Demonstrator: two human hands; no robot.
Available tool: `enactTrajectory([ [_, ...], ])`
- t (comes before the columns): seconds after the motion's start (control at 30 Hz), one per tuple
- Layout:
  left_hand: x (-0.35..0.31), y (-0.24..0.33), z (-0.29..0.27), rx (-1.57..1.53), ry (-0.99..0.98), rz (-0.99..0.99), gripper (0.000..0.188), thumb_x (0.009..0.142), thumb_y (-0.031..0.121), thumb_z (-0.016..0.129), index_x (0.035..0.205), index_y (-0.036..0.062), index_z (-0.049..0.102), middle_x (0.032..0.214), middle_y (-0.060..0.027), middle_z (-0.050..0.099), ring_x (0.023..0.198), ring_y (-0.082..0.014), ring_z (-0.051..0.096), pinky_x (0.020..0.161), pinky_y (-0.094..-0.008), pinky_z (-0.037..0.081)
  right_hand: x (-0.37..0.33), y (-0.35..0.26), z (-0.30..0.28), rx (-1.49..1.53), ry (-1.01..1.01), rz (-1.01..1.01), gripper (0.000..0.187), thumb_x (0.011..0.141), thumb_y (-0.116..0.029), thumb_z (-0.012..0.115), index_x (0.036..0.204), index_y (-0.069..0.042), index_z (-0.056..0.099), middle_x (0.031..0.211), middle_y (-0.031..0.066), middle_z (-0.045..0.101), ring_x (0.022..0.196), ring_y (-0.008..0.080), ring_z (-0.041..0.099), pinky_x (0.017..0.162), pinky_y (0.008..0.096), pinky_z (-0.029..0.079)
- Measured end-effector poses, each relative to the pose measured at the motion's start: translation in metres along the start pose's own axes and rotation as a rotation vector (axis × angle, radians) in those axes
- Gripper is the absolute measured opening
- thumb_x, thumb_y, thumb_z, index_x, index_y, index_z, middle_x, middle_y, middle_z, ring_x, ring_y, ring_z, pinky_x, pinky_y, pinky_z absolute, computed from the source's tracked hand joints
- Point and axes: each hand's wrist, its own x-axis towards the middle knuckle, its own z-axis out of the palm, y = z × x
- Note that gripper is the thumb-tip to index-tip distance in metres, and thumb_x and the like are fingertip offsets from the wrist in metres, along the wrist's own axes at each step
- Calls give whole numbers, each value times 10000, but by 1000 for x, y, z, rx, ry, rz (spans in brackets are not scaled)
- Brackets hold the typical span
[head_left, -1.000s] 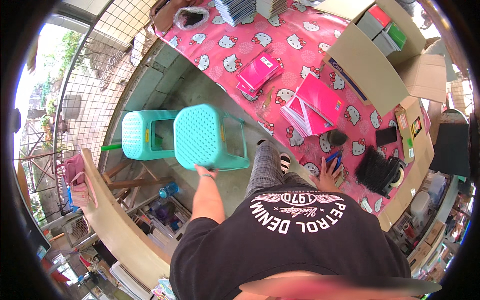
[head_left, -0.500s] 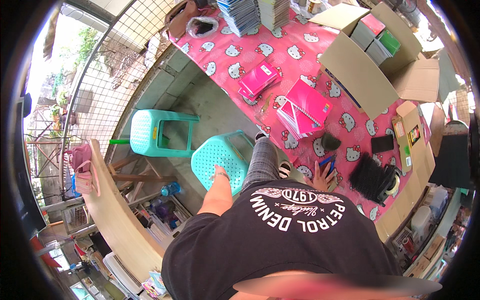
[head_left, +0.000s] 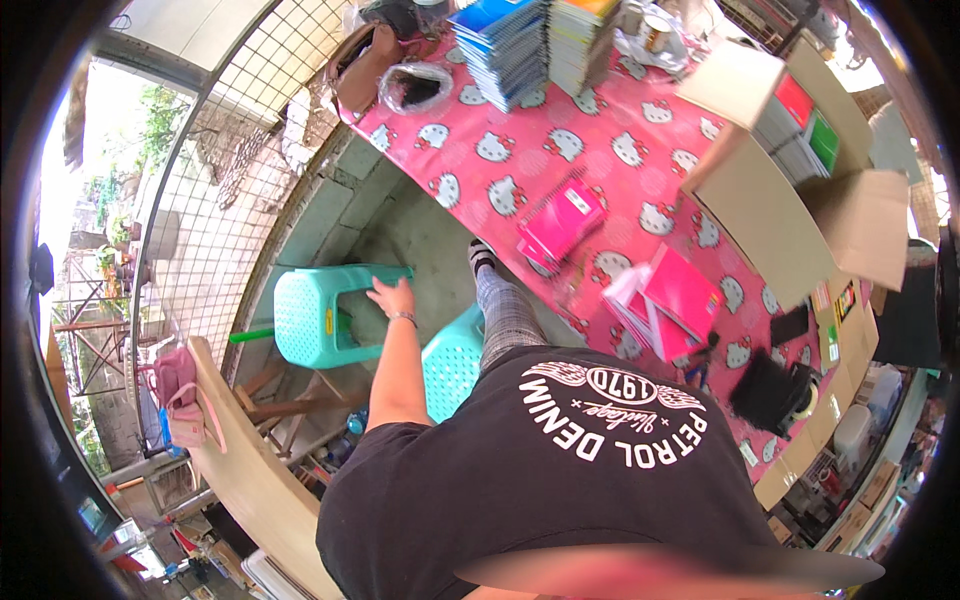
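Note:
My left hand (head_left: pixel 392 299) reaches forward with its fingers apart, at the legs of a teal plastic stool (head_left: pixel 305 318) tipped on its side. Whether the fingertips touch it I cannot tell. A second teal stool (head_left: pixel 452 365) is beside my leg, partly hidden by my arm and shirt. My right hand is out of sight. On the table right of me lie pink spiral notebooks (head_left: pixel 682 300) in a fanned pile, with a smaller pink stack (head_left: pixel 563 222) farther off. A small tool with dark blue handles (head_left: pixel 702 362) rests near my shirt.
The table wears a pink patterned cover (head_left: pixel 625 150). Tall notebook stacks (head_left: pixel 500 55) stand at its far end. An open cardboard box (head_left: pixel 765 220) holds more notebooks. A black phone (head_left: pixel 789 326) and black bristly pieces (head_left: pixel 757 388) lie at right. A wooden bench (head_left: pixel 245 470) runs along the left.
My left hand has moved forward and left, from above the nearer stool to the farther one. My right hand has left the blue-handled tool and dropped from view. I have stepped forward.

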Motion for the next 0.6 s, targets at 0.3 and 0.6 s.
enactTrajectory([
  [0.3,323,332,3,-24,-25,775,838,770,525,777,1452,140,479,1578,-222,320,1460,-461,255,1155,-612,240,31,-160,-6,170,-340,315,688,930,-639,536,1472,-227,434,1505,204,390,1358,455,385,1067,575,367],
  [0.6,379,406,8,390,-132,858,586,727,501,794,1242,261,649,1632,-104,270,1460,-558,127,1106,-758,167,60,-289,-27,398,-617,422,644,953,-614,520,1429,-183,482,1450,195,459,1322,413,440,1066,528,382],
])
